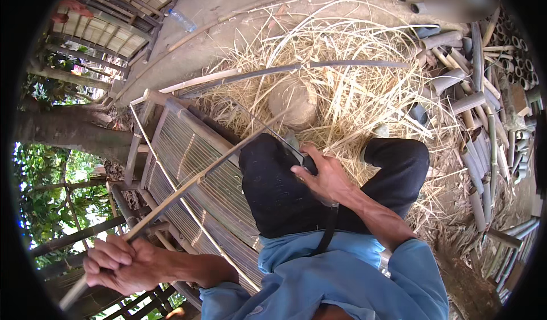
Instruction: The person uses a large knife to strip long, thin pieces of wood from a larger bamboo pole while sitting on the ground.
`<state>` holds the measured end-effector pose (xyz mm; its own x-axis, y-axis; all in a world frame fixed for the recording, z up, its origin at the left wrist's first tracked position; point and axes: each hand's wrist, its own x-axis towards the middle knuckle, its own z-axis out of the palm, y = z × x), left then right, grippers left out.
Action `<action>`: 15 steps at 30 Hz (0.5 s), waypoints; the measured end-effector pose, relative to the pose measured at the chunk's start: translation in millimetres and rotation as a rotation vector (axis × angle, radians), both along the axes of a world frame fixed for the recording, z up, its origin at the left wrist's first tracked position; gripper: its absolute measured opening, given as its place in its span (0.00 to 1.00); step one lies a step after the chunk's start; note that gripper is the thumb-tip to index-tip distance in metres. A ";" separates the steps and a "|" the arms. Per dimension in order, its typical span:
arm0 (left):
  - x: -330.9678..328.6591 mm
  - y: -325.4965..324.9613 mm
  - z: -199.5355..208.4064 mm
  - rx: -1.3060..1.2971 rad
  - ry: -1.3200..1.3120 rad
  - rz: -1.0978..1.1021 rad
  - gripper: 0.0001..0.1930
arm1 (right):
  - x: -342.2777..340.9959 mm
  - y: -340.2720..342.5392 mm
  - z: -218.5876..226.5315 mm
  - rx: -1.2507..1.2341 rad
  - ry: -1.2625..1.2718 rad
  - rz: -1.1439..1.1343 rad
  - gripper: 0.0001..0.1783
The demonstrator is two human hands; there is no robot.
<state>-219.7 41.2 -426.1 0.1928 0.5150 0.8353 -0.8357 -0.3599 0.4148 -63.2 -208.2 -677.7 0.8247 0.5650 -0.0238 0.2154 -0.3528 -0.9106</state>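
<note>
My left hand (122, 263) is closed around a long bamboo strip (196, 179) at the lower left. The strip runs slantwise up across my left knee, and its far end points toward the wooden stump (293, 101). Over my lap, my right hand (325, 175) grips the dark handle of a knife (292, 147). Its narrow blade slants up and left, crossing the strip just beyond the knee. Part of the handle is hidden by my fingers. Under the strip, to the left of my leg, lies a slatted bamboo bench (211, 206).
Pale shavings (364, 81) are heaped around the stump. Long bamboo poles (245, 75) lie along the bench's far end. Cut bamboo tubes (470, 101) are piled at the right. A plastic bottle (182, 21) lies on the ground at the far left, and a tree trunk (68, 127) stands leftward.
</note>
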 end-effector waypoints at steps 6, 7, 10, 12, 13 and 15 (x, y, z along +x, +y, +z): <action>18.3 -2.3 -32.1 0.025 0.022 -0.009 0.21 | 9.8 4.6 -45.5 -0.090 -0.130 -0.019 0.20; 20.8 -1.9 -35.0 0.029 0.040 0.010 0.21 | 11.0 8.0 -49.5 -0.146 -0.111 -0.001 0.21; 34.7 -4.5 -47.9 0.038 0.068 -0.011 0.22 | 11.5 11.3 -65.8 -0.169 -0.102 0.020 0.21; 59.7 -21.2 -63.0 -0.054 0.057 0.202 0.21 | 16.9 7.9 -68.7 -0.214 -0.076 -0.025 0.19; 58.9 -25.5 -63.3 -0.062 0.051 0.259 0.21 | 14.3 15.2 -57.1 -0.194 -0.070 0.005 0.19; 56.2 -33.5 -63.9 -0.057 0.065 0.296 0.21 | 8.7 17.3 -27.8 -0.116 -0.198 0.008 0.18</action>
<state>-163.6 7.7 -490.0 0.0797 0.6021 0.7944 -0.6686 -0.5588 0.4906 -54.5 -190.9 -705.5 0.8151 0.5747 0.0733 0.3894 -0.4497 -0.8038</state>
